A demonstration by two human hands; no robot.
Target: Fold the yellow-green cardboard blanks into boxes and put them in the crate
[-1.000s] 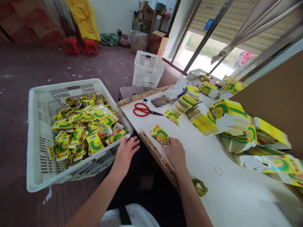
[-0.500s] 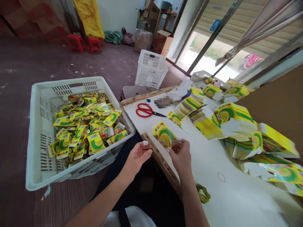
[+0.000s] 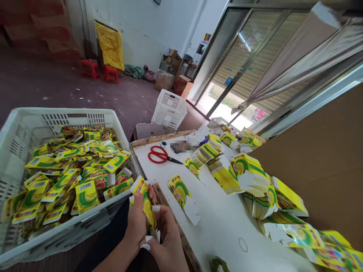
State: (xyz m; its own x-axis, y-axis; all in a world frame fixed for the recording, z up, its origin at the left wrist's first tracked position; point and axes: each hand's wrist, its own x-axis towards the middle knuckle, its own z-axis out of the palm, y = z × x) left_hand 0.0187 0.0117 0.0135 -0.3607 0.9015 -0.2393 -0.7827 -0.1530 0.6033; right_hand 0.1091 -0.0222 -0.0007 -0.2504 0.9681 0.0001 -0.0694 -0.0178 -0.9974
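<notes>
You've got a white tabletop [image 3: 224, 230] on your right, wooden strip along its near edge. White plastic crate [image 3: 70, 237] on your left, heaped with small yellow-and-green boxes [image 3: 68, 181]. Stacks of yellow-and-green cartons [image 3: 251, 170] run along the table's far side. Your left hand [image 3: 133, 223] is wrapped round a yellow carton [image 3: 146, 200], thumb on the front, fingertips showing past its other side. Your right hand [image 3: 168, 238], white covers on thumb and a finger, grips the same carton's lower end. That carton is up in front of you, between crate and table edge. A flat carton [image 3: 180, 194] lies on the table just beyond your hands; red-handled scissors [image 3: 163, 155] lie past it, rubber band [image 3: 239, 242] farther right.
</notes>
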